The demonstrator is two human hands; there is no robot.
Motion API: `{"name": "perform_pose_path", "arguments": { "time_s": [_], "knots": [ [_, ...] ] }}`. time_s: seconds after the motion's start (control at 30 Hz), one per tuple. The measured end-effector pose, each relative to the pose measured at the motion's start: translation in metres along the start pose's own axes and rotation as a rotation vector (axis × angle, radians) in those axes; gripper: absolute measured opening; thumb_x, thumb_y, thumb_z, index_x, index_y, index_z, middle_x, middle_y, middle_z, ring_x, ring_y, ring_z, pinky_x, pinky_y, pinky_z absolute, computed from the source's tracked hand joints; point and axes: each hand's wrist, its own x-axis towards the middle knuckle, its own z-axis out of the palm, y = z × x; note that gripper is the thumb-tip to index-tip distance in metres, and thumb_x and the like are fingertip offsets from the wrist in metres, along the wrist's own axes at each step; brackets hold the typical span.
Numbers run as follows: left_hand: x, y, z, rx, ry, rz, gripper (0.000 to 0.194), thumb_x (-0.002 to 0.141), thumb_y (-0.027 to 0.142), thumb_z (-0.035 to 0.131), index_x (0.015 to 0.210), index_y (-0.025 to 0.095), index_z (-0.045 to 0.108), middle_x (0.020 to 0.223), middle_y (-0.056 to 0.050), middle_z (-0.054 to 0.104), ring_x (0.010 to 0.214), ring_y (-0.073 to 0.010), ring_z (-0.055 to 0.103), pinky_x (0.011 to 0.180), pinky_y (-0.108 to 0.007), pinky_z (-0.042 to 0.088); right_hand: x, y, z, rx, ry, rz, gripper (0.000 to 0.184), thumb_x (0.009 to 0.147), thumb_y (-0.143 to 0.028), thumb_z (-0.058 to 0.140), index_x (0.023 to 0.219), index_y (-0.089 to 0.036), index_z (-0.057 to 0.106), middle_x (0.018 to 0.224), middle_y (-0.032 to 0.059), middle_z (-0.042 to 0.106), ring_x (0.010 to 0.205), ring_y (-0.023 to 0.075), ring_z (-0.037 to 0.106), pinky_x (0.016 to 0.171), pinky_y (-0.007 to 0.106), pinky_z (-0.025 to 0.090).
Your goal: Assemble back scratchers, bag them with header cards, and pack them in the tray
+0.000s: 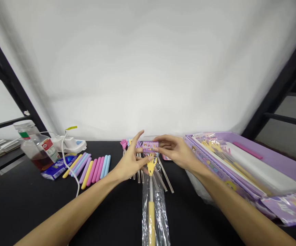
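Note:
A yellow back scratcher [151,215] with a hand-shaped head and a metal rod lies in a clear plastic bag [162,208], its handle toward me. Over the bag's far end is a small purple printed header card [150,146]. My left hand [128,164] is closed on the card's left side, index finger raised and thumb by the scratcher's head; some of its fingers are hidden. From the right, my right hand [176,152] pinches the card's right edge between thumb and fingers. Behind my hands lie metal rods [166,174] and a pink hand-shaped head [123,144].
Pastel handles [96,169] lie in a row at left. Beyond them are a blue packet [58,167], a bottle of dark liquid [39,147], and a power strip [73,145] with a white cable. At right, a purple display box [273,164] holds packaged scratchers. A white wall stands behind.

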Motion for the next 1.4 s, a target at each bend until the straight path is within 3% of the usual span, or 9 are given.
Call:
{"name": "perform_pose_path", "arguments": {
  "time_s": [0.17, 0.33, 0.53, 0.73, 0.83, 0.93, 1.17, 1.27, 1.4],
  "knots": [
    [0.000, -0.003, -0.001, 0.002, 0.037, -0.038, 0.096, 0.081, 0.033, 0.077, 0.154, 0.041, 0.015, 0.115, -0.012, 0.059, 0.067, -0.0127, 0.067, 0.056, -0.037, 0.065, -0.003, -0.006, 0.002, 0.065, 0.119, -0.010, 0.048, 0.078, -0.037, 0.078, 0.114, -0.027, 0.049, 0.094, 0.0012, 0.072, 0.075, 0.0160, 0.068, 0.074, 0.032, 0.057],
    [0.000, -0.003, -0.001, -0.010, 0.028, -0.033, 0.095, 0.080, 0.031, 0.079, 0.153, 0.038, 0.019, 0.111, -0.012, 0.061, 0.070, -0.0151, 0.068, 0.055, -0.034, 0.065, -0.002, -0.009, 0.002, -0.029, 0.149, 0.050, 0.029, 0.079, -0.039, 0.076, 0.100, -0.024, 0.062, 0.083, 0.0023, 0.070, 0.078, 0.0193, 0.069, 0.069, 0.032, 0.058],
    [0.003, -0.003, -0.002, 0.011, 0.053, 0.026, 0.086, 0.081, 0.032, 0.077, 0.151, 0.035, 0.027, 0.105, -0.008, 0.067, 0.060, -0.0118, 0.067, 0.057, -0.033, 0.065, -0.002, -0.008, 0.001, -0.061, 0.124, 0.030, 0.045, 0.076, -0.029, 0.078, 0.116, -0.025, 0.057, 0.095, 0.0036, 0.069, 0.087, 0.0200, 0.069, 0.080, 0.036, 0.057],
    [0.015, 0.007, -0.004, 0.088, 0.361, 0.164, 0.065, 0.079, 0.029, 0.076, 0.136, 0.026, 0.044, 0.111, -0.010, 0.068, 0.067, -0.0174, 0.072, 0.054, -0.030, 0.064, -0.012, -0.025, -0.003, 0.010, -0.117, 0.375, 0.039, 0.081, -0.044, 0.073, 0.096, -0.023, 0.044, 0.080, 0.0021, 0.067, 0.078, 0.0203, 0.069, 0.069, 0.034, 0.058],
    [0.030, 0.014, -0.003, 0.139, 0.524, 0.246, 0.059, 0.078, 0.023, 0.074, 0.128, 0.026, 0.043, 0.111, -0.008, 0.066, 0.070, -0.0164, 0.072, 0.056, -0.029, 0.064, -0.017, -0.032, -0.005, 0.022, -0.239, 0.387, 0.034, 0.079, -0.036, 0.076, 0.090, -0.022, 0.047, 0.077, -0.0008, 0.064, 0.072, 0.0181, 0.069, 0.064, 0.030, 0.056],
    [0.049, 0.022, 0.006, 0.104, 0.571, 0.257, 0.059, 0.078, 0.021, 0.073, 0.126, 0.027, 0.039, 0.116, -0.008, 0.062, 0.077, -0.0170, 0.073, 0.062, -0.032, 0.066, -0.019, -0.042, -0.017, -0.063, -0.159, 0.316, 0.024, 0.081, -0.026, 0.072, 0.094, -0.021, 0.053, 0.075, -0.0009, 0.066, 0.068, 0.0172, 0.070, 0.063, 0.028, 0.055],
    [0.087, 0.024, 0.063, 0.246, 0.236, 0.086, 0.063, 0.094, 0.034, 0.057, 0.149, 0.028, 0.027, 0.136, -0.018, 0.053, 0.095, -0.0236, 0.072, 0.085, -0.045, 0.062, -0.029, -0.052, -0.111, -0.466, 0.172, 0.341, 0.021, 0.079, -0.021, 0.072, 0.097, -0.018, 0.064, 0.087, 0.0052, 0.074, 0.061, 0.0158, 0.069, 0.060, 0.026, 0.052],
    [0.092, 0.015, 0.098, 0.598, -0.034, 0.197, 0.044, 0.095, 0.034, 0.054, 0.136, 0.020, 0.051, 0.130, -0.015, 0.059, 0.113, -0.0275, 0.064, 0.099, -0.049, 0.054, -0.045, -0.036, -0.154, -0.665, 0.273, 0.460, 0.022, 0.078, -0.019, 0.072, 0.099, -0.017, 0.067, 0.081, 0.0042, 0.074, 0.063, 0.0160, 0.069, 0.067, 0.027, 0.051],
    [0.091, 0.001, 0.141, 0.900, -0.290, 0.395, 0.042, 0.101, 0.039, 0.042, 0.136, 0.018, 0.055, 0.136, -0.013, 0.057, 0.129, -0.0280, 0.052, 0.113, -0.049, 0.041, -0.073, -0.008, -0.176, -0.887, 0.368, 0.618, 0.024, 0.075, -0.021, 0.073, 0.098, -0.016, 0.071, 0.082, 0.0040, 0.075, 0.077, 0.0189, 0.071, 0.074, 0.026, 0.050]
  ]
}}
